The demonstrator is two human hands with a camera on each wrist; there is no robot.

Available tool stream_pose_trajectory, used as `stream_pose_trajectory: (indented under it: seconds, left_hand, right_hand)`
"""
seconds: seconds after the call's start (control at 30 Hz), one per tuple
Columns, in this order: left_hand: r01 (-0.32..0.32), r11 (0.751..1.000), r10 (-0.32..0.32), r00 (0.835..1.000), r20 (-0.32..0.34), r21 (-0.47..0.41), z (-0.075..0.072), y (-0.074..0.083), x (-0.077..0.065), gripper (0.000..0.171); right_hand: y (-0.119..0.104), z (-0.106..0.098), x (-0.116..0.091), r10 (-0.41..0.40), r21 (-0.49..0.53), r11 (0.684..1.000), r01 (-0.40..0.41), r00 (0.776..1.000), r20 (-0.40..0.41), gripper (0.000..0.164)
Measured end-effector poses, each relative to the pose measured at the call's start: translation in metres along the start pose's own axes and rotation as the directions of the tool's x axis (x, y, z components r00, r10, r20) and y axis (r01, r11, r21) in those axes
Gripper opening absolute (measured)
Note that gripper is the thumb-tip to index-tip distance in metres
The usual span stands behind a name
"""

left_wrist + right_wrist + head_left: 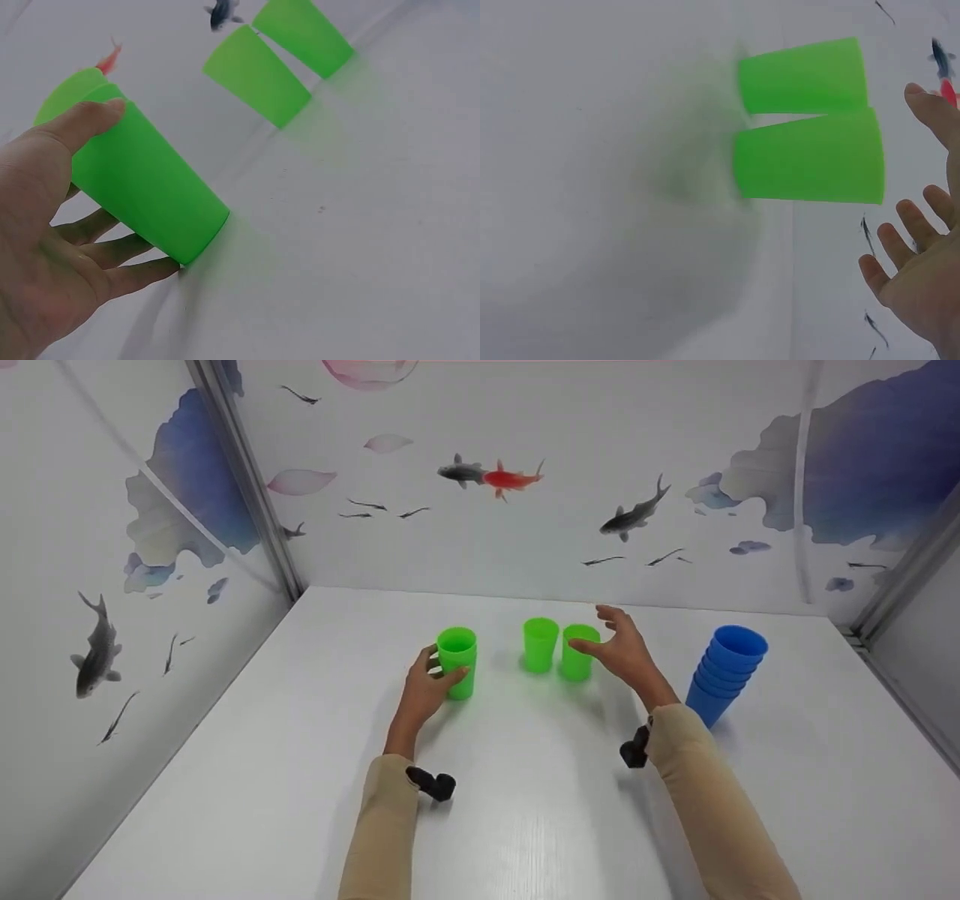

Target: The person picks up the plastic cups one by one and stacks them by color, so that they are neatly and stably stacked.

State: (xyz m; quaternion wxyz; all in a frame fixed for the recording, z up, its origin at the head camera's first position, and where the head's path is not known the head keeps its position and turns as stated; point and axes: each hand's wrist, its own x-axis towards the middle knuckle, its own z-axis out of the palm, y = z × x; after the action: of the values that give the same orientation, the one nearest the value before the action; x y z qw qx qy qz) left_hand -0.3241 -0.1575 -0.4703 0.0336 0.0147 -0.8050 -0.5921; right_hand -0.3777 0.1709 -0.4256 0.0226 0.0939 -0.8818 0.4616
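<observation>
My left hand (426, 690) holds a small stack of nested green cups (463, 684), upright on the table. In the left wrist view its thumb lies across the cups (146, 176) near the rim, with the other fingers around the far side. Two single green cups stand upright to the right of that stack, the left one (540, 646) close beside the right one (576, 660). My right hand (626, 649) is just right of this pair, fingers spread and holding nothing. In the right wrist view a gap separates it from the nearer cup (810, 159).
A stack of several blue cups (726, 675) stands on the right side of the white table (517, 810), near my right forearm. White walls (525, 547) with painted fish border the table at the back and left.
</observation>
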Motion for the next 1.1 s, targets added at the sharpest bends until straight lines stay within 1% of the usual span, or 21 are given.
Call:
stream_pose_trajectory:
  seconds: [0.13, 0.33, 0.5, 0.6, 0.77, 0.9, 0.97, 1.1]
  left_hand:
    - [-0.006, 1.0, 0.006, 1.0, 0.001, -0.004, 0.0, 0.0, 0.001, 0.08]
    - [-0.011, 1.0, 0.011, 1.0, 0.01, -0.017, 0.001, 0.001, 0.003, 0.081]
    - [0.01, 1.0, -0.01, 1.0, 0.01, -0.012, 0.001, -0.001, 0.003, 0.082]
    - [0.015, 1.0, -0.015, 1.0, 0.006, -0.011, 0.002, -0.001, 0.003, 0.083]
    - [0.017, 1.0, -0.017, 1.0, 0.003, -0.002, 0.002, 0.0, 0.004, 0.084]
    - [0.02, 1.0, -0.02, 1.0, -0.001, 0.003, 0.002, -0.001, 0.003, 0.084]
    - [0.019, 1.0, -0.019, 1.0, -0.002, 0.002, 0.001, -0.001, 0.003, 0.084]
    - [0.015, 1.0, -0.015, 1.0, -0.005, 0.0, 0.0, -0.003, 0.002, 0.083]
  right_hand:
    - [0.009, 0.003, -0.001, 0.05, 0.042, 0.998, -0.05, 0.999, 0.009, 0.096]
    - [0.011, 0.009, -0.002, 0.109, 0.125, 0.986, -0.112, 0.994, 0.031, 0.095]
    - [0.01, 0.015, -0.001, 0.176, 0.13, 0.975, -0.18, 0.984, 0.041, 0.097]
    - [0.009, 0.018, 0.001, 0.2, 0.123, 0.971, -0.203, 0.979, 0.035, 0.095]
    - [0.009, 0.02, 0.002, 0.214, 0.118, 0.97, -0.214, 0.977, 0.016, 0.087]
    - [0.007, 0.021, 0.001, 0.22, 0.121, 0.968, -0.22, 0.975, 0.014, 0.085]
    - [0.005, 0.02, 0.001, 0.216, 0.131, 0.968, -0.216, 0.976, 0.014, 0.085]
    - [0.0, 0.019, 0.001, 0.181, 0.144, 0.973, -0.181, 0.983, 0.008, 0.084]
